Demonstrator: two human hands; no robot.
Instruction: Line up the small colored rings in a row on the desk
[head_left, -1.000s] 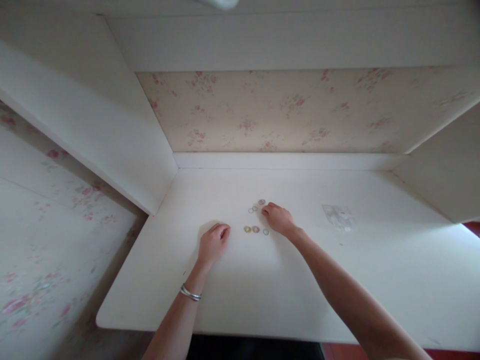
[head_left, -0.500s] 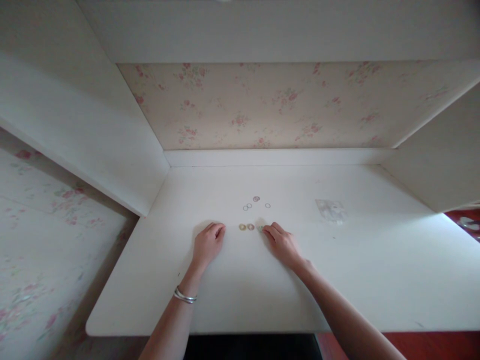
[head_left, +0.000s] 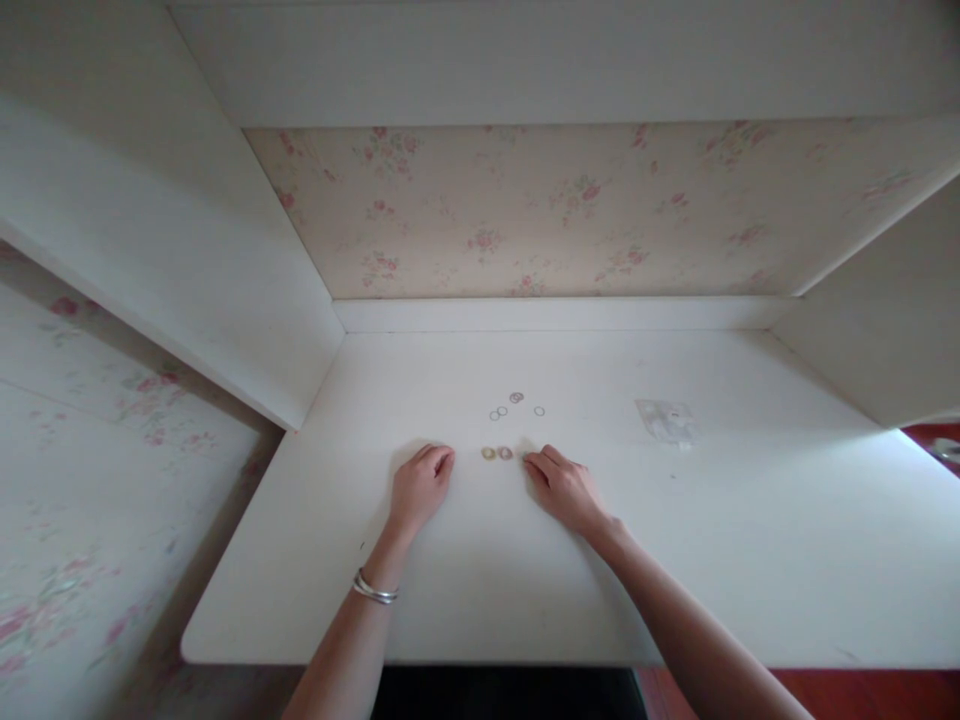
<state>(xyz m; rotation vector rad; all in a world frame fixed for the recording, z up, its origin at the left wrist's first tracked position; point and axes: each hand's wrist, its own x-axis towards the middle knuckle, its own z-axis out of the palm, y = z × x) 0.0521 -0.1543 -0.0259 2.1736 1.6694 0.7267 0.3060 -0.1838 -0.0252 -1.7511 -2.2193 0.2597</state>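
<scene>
Near the bench (head_left: pixel 465 610) front edge, left hand (head_left: pixel 420 487) rests loosely curled, holding nothing. Right hand (head_left: pixel 564 487) lies flat, fingertips (head_left: pixel 531 462) pressed together over something too small to make out. Two gold rings (head_left: pixel 496 453) lie between the hands; four thin rings (head_left: pixel 514 405) farther back at centre. A careless sweep could scatter them. Clear plastic bag (head_left: pixel 666 420) lies toward the right.

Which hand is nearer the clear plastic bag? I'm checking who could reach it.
Right. The right hand rests left of the bag, near the rings; the left hand lies farther left, beyond them.
</scene>
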